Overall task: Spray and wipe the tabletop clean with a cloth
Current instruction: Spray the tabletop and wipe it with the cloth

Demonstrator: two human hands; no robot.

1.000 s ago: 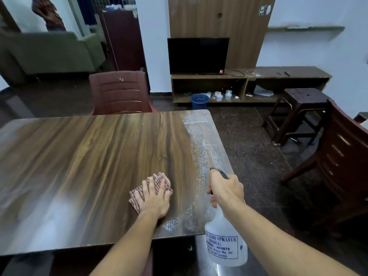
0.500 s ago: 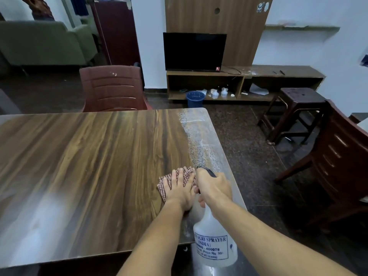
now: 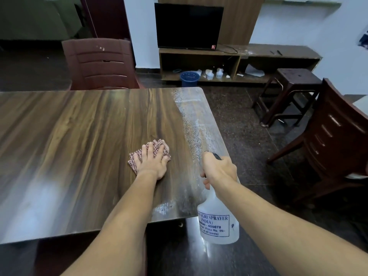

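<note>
A dark wood-grain tabletop fills the left and middle of the head view. A band of white spray droplets runs along its right edge. My left hand lies flat with straight fingers on a red-and-white checked cloth, pressing it onto the table left of the wet band. My right hand grips the black trigger head of a translucent white spray bottle, which hangs over the table's near right corner.
A brown chair stands at the table's far side. Another brown chair and a dark stool stand on the floor to the right. A TV unit with a blue bin lines the far wall.
My left hand swept the cloth right toward the wet band, then back left, away from the bottle. The right hand kept holding the spray bottle near the corner.
</note>
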